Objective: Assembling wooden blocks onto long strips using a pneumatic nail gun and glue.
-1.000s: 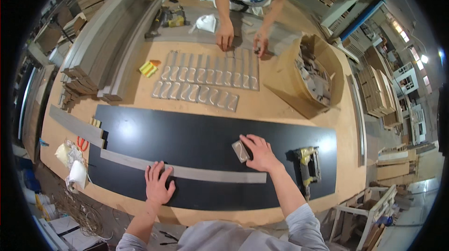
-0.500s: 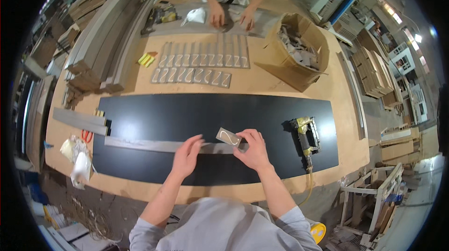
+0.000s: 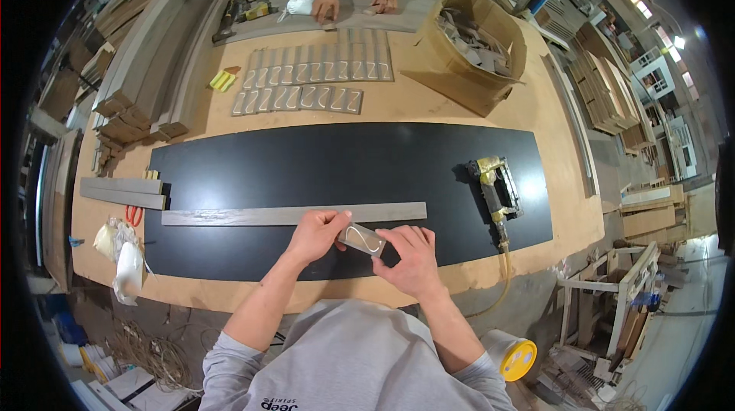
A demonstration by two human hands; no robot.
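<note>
Pinching the wood block (image 3: 357, 240) by opposite ends with fingers of left hand (image 3: 314, 234) and right hand (image 3: 412, 261), over the black panel's (image 3: 344, 166) near side, perhaps risking a smeared glue bead (image 3: 367, 242) from an inward thumb slip.

Glare on black panel (image 3: 344, 162), bright lamp (image 3: 679, 42) upper right, edges bowed, dark, background (image 3: 612, 36) perhaps soft

open lane: black panel (image 3: 321, 162), between strip and far edge | near side: long grey strip (image 3: 230, 216) lies across | right: nail gun (image 3: 494, 189) blocks | far right: tall carton (image 3: 452, 78) | far left: board stack (image 3: 149, 59)
</note>
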